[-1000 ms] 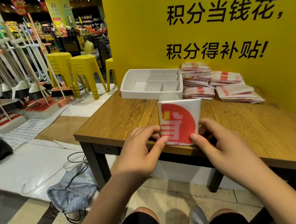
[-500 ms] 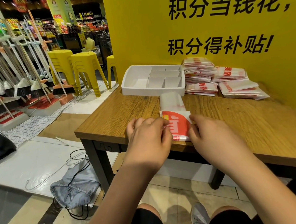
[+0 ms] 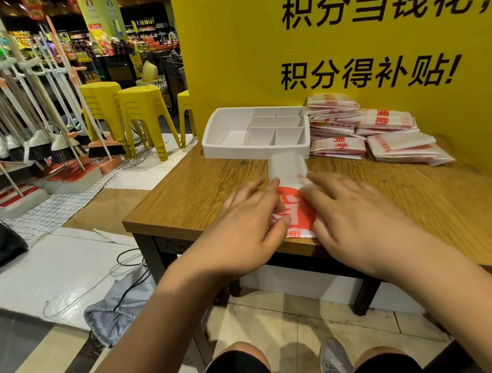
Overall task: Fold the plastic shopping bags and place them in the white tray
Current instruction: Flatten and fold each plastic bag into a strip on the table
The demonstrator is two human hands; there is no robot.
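A white plastic bag with a red print (image 3: 294, 209) lies flat at the near edge of the wooden table (image 3: 199, 198), its plain white end reaching toward the tray. My left hand (image 3: 247, 224) rests on its left side, thumb on the red print, fingers stretched forward. My right hand (image 3: 354, 216) lies flat on its right side with straight fingers. The white tray (image 3: 226, 135) with divided compartments stands behind the bag and holds nothing. Stacks of folded bags (image 3: 336, 124) sit to the tray's right.
More folded bags (image 3: 405, 149) lie at the back right against the yellow wall. Left of the table are yellow stools (image 3: 144, 117), brooms (image 3: 59, 112) on racks, a grey cloth (image 3: 119, 308) and cables on the floor.
The bag was held upright by both hands a second ago; it has since been laid down on the table, and both hands now slide forward along it, flattening it.
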